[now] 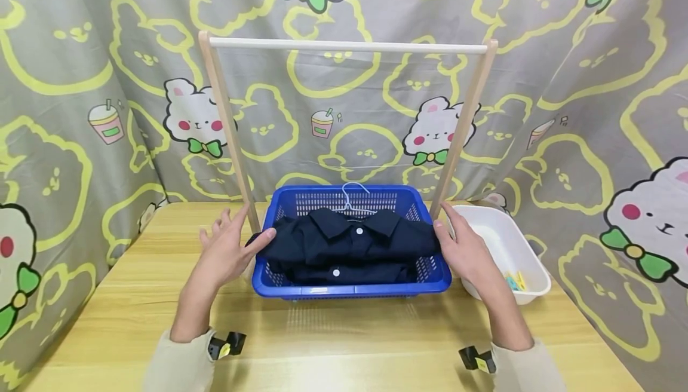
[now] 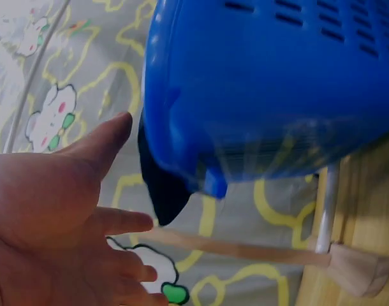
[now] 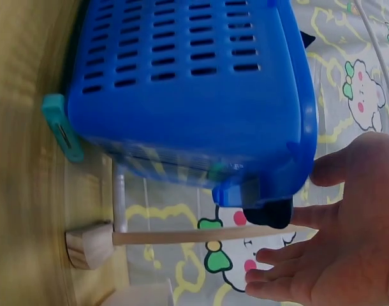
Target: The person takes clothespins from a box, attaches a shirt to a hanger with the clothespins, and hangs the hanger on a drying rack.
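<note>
Although its lower part is tucked down inside the blue basket, the dark shirt shows its pointed collar, shoulders and front, with an upper button and a lower button, both white. Its cloth lies in broad creases, and a thin white hanger rises from the neck, hook uppermost. At both sides dark fabric reaches past the basket's rim, as the wrist views also show. By one end is the left hand, its fingers spread apart and its thumb stretched toward the cloth; by the other is the right hand, its fingers likewise extended and apart, its thumb close to the rim. Whether either touches fabric, I cannot tell. The basket stands between two wooden posts, and a pale crossbar runs well above, leaving free height over the collar. Bare tabletop stretches leftward and in front. On the right, room is tighter: a white tub holding small coloured clips sits just beside the basket.
</note>
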The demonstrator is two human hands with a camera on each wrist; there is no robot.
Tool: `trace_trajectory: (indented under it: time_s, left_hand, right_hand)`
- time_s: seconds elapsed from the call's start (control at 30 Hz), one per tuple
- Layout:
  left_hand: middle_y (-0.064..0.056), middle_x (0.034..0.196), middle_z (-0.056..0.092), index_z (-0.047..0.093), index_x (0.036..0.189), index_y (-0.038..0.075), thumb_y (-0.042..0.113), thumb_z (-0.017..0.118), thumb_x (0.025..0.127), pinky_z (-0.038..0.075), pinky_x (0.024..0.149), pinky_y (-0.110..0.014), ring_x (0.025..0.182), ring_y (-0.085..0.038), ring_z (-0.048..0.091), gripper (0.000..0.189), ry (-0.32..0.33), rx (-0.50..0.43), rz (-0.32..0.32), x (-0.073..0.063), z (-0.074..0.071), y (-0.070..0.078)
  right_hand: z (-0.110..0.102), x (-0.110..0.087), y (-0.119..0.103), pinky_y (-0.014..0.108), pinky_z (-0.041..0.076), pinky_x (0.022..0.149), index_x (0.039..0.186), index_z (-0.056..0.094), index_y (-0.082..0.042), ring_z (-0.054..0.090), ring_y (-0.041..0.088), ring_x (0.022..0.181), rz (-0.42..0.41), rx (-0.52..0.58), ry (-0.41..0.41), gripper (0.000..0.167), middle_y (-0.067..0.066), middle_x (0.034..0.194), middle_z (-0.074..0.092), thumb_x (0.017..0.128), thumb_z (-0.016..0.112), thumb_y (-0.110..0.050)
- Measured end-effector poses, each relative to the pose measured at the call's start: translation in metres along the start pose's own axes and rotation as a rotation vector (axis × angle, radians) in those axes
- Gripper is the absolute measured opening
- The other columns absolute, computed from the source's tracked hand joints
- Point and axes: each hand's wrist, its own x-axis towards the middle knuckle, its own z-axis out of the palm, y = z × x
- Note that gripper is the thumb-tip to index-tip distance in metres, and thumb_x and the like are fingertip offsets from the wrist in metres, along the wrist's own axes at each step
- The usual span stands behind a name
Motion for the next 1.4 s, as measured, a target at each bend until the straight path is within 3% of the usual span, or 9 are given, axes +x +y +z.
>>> trace_trajectory:
  time_s: [0.2,0.37,0.5,0.7,0.9,1.07,1.2,1.4]
  left_hand:
    - [-0.04,0.159,0.013,0.024,0.159,0.002,0.062,0.05,0.1,0.004,0.115,-0.073,0.146,-0.061,0.013,0.089,-0.074,-0.046,0.017,0.0,0.006,0.002]
    - [-0.033,0.161,0.023,0.024,0.16,0.003,0.066,0.045,0.1,0.021,0.116,-0.069,0.147,-0.056,0.023,0.089,-0.124,-0.066,0.007,0.0,0.006,0.003]
    - [-0.029,0.157,0.035,0.031,0.157,0.002,0.065,0.046,0.1,0.031,0.113,-0.065,0.144,-0.051,0.035,0.086,-0.137,-0.073,0.015,0.0,0.007,0.003]
    - [-0.031,0.154,0.039,0.038,0.153,-0.002,0.058,0.05,0.102,0.033,0.113,-0.063,0.142,-0.051,0.037,0.08,-0.142,-0.083,0.02,-0.001,0.006,0.002]
    - [-0.03,0.15,0.045,0.044,0.149,-0.001,0.049,0.056,0.101,0.037,0.109,-0.063,0.139,-0.05,0.042,0.071,-0.132,-0.08,0.015,-0.001,0.004,0.003]
    - [-0.029,0.142,0.055,0.054,0.14,-0.001,0.043,0.062,0.099,0.044,0.103,-0.06,0.129,-0.047,0.054,0.061,-0.097,-0.079,0.015,-0.001,0.003,0.004]
    - [-0.026,0.128,0.064,0.059,0.135,0.0,0.042,0.065,0.098,0.051,0.092,-0.054,0.11,-0.04,0.064,0.057,-0.085,-0.086,-0.003,-0.001,0.002,0.003]
    - [-0.02,0.107,0.07,0.065,0.126,-0.001,0.04,0.071,0.094,0.053,0.076,-0.043,0.088,-0.028,0.064,0.052,-0.067,-0.093,-0.039,-0.002,0.001,0.002]
  right_hand:
    - [0.005,-0.002,-0.004,0.066,0.033,0.111,0.158,0.035,-0.016,0.038,0.053,0.14,0.017,-0.021,-0.005,0.056,0.024,0.156,0.041,0.11,0.031,-0.045]
    - [0.008,-0.001,-0.004,0.065,0.038,0.106,0.152,0.045,-0.015,0.047,0.054,0.133,-0.006,-0.045,0.045,0.05,0.024,0.147,0.052,0.108,0.043,-0.039]
    - [0.008,-0.001,-0.005,0.065,0.04,0.104,0.148,0.05,-0.011,0.051,0.053,0.129,-0.019,-0.057,0.067,0.049,0.026,0.143,0.055,0.106,0.05,-0.036]
    - [0.008,-0.002,-0.005,0.063,0.042,0.103,0.142,0.054,-0.002,0.055,0.051,0.125,-0.032,-0.07,0.068,0.049,0.028,0.137,0.059,0.103,0.058,-0.031]
    - [0.01,-0.001,-0.003,0.059,0.047,0.095,0.126,0.064,0.002,0.063,0.047,0.111,-0.053,-0.074,0.098,0.039,0.025,0.119,0.068,0.1,0.063,-0.027]
    - [0.012,-0.001,-0.003,0.056,0.049,0.088,0.115,0.067,0.001,0.065,0.042,0.1,-0.059,-0.062,0.14,0.031,0.023,0.107,0.071,0.096,0.068,-0.023]
    - [0.013,-0.001,-0.005,0.054,0.049,0.086,0.109,0.068,0.002,0.065,0.041,0.096,-0.049,-0.052,0.162,0.026,0.022,0.104,0.071,0.094,0.071,-0.02]
    - [0.015,0.0,-0.007,0.053,0.048,0.083,0.102,0.068,0.002,0.063,0.039,0.091,-0.044,-0.059,0.199,0.022,0.022,0.1,0.07,0.092,0.073,-0.017]
